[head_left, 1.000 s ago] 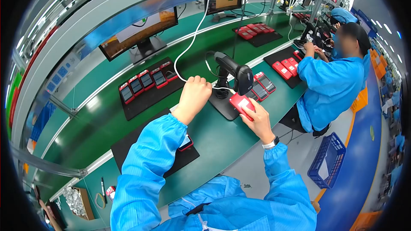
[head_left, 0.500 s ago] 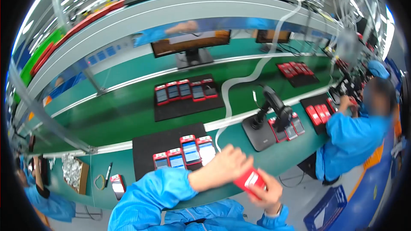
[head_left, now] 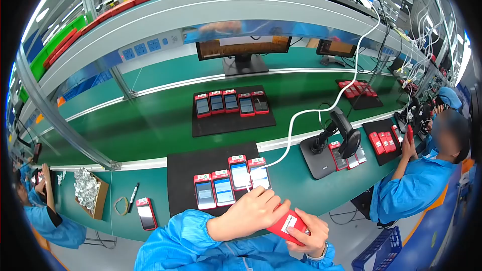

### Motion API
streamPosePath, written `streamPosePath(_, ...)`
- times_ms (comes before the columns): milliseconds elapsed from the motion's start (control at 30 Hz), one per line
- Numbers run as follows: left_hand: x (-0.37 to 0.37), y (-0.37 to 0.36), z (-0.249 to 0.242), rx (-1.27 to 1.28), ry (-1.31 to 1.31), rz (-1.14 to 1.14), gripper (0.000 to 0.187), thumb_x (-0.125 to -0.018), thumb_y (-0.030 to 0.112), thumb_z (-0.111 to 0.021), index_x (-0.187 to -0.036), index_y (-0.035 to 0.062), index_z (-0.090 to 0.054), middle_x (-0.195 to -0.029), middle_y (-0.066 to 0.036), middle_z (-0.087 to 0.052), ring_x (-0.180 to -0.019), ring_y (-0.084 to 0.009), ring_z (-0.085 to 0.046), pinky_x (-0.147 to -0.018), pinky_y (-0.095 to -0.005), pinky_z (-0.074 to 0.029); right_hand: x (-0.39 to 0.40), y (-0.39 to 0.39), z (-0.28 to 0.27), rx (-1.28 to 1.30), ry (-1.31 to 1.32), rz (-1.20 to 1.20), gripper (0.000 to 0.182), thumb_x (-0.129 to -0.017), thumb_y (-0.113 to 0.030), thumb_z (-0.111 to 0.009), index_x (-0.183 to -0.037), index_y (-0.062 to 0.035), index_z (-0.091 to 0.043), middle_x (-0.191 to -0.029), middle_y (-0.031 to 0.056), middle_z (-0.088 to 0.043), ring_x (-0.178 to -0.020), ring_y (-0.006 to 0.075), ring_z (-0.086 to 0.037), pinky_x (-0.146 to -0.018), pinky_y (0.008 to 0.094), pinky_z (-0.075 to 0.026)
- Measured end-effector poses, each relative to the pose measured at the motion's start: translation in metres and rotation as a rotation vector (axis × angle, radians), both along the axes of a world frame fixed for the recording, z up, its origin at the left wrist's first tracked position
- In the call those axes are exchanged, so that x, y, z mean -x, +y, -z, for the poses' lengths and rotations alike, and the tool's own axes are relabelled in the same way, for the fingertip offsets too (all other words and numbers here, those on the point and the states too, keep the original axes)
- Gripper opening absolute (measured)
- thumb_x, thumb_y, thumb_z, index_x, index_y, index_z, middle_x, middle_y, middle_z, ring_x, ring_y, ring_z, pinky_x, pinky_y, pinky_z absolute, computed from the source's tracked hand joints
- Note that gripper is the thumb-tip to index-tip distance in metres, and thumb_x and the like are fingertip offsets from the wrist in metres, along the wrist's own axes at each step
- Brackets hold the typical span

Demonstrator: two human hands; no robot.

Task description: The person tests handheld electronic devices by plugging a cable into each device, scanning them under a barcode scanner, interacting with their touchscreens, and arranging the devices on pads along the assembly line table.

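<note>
A red handheld terminal (head_left: pixel 289 227) with a white label is tilted in front of my body, label side up. My right hand (head_left: pixel 312 235) grips its right end, thumb lying across the labelled face. At the other end my left hand (head_left: pixel 255 212) has its fingers curled against the terminal's edge; the fingertips are partly hidden. Just beyond my left hand, several red terminals with lit screens (head_left: pixel 222 188) lie on a black mat (head_left: pixel 183 166). A white cable (head_left: pixel 291 138) runs down to the terminals at the mat's right side.
A barcode scanner on a stand (head_left: pixel 321 158) is to the right, beside more terminals. On the left are a single terminal (head_left: pixel 146 215), a marker (head_left: pixel 133 196) and a box of crumpled silvery pieces (head_left: pixel 102 203). A metal post (head_left: pixel 60 115) rises at left. Co-workers sit on both sides.
The view has swung, so the bench appears further right and sharper. Both my hands stay on the red terminal, which sits slightly lower. The co-worker on the right holds a red terminal more upright.
</note>
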State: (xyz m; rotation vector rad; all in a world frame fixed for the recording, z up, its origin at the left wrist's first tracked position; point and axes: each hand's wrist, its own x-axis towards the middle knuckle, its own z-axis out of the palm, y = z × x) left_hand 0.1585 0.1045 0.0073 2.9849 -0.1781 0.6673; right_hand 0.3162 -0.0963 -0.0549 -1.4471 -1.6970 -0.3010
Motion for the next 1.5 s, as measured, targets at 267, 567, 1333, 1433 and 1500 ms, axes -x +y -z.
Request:
streamPosePath(267, 0.007, 0.000, -0.003, -0.006, 0.032, -0.028, 0.040, -0.086, 0.014, -0.071, -0.125, 0.0050, -0.067, -0.089, -0.003, -0.061, -0.086, -0.0166, -0.062, -0.080, -0.0317, -0.050, 0.009, 0.002, 0.005, -0.003, 0.012, 0.009, 0.035, -0.074, -0.035, -0.086, -0.103, -0.0157, -0.079, -0.114, 0.0323, -0.073, -0.084, 0.0399, -0.078, -0.070, 0.0399, -0.064)
streamPosePath(567, 0.007, 0.000, -0.006, 0.013, 0.032, -0.026, 0.042, -0.085, 0.014, -0.071, -0.126, 0.0048, -0.066, -0.096, -0.004, -0.061, -0.092, -0.0171, -0.062, -0.082, -0.0323, -0.050, 0.009, 0.005, 0.003, 0.004, 0.026, -0.001, 0.040, -0.073, -0.034, -0.089, -0.108, -0.0166, -0.082, -0.113, 0.0313, -0.074, -0.089, 0.0387, -0.078, -0.072, 0.0388, -0.065)
streamPosePath(1333, -0.220, 0.070, 0.112, -0.375, -0.090, -0.124, 0.007, -0.084, 0.015, -0.067, -0.081, 0.0125, -0.072, -0.084, -0.005, -0.072, -0.089, -0.0221, -0.069, -0.085, -0.0374, -0.048, -0.172, -0.010, 0.101, 0.109, -0.118, 0.576, 0.040, -0.080, -0.011, -0.088, -0.119, -0.0070, -0.076, -0.143, 0.0201, -0.063, -0.113, 0.0370, -0.066, -0.091, 0.0436, -0.057)
streamPosePath(1433, -0.229, 0.065, 0.104, -0.394, -0.078, -0.128, 0.005, -0.084, 0.014, -0.068, -0.082, 0.0112, -0.072, -0.082, -0.005, -0.071, -0.087, -0.0216, -0.068, -0.085, -0.0367, -0.048, -0.177, -0.011, 0.107, 0.103, -0.105, 0.587, 0.041, -0.080, -0.012, -0.088, -0.119, -0.0070, -0.077, -0.143, 0.0209, -0.063, -0.114, 0.0377, -0.066, -0.092, 0.0439, -0.058)
streamPosePath(1500, -0.229, 0.065, 0.102, -0.409, -0.060, -0.155, 0.005, -0.083, 0.014, -0.069, -0.082, 0.0106, -0.072, -0.082, -0.005, -0.071, -0.086, -0.0213, -0.067, -0.084, -0.0368, -0.048, -0.179, -0.011, 0.109, 0.110, -0.088, 0.586, 0.040, -0.080, -0.012, -0.088, -0.119, -0.0070, -0.077, -0.142, 0.0214, -0.063, -0.113, 0.0379, -0.066, -0.092, 0.0441, -0.058)
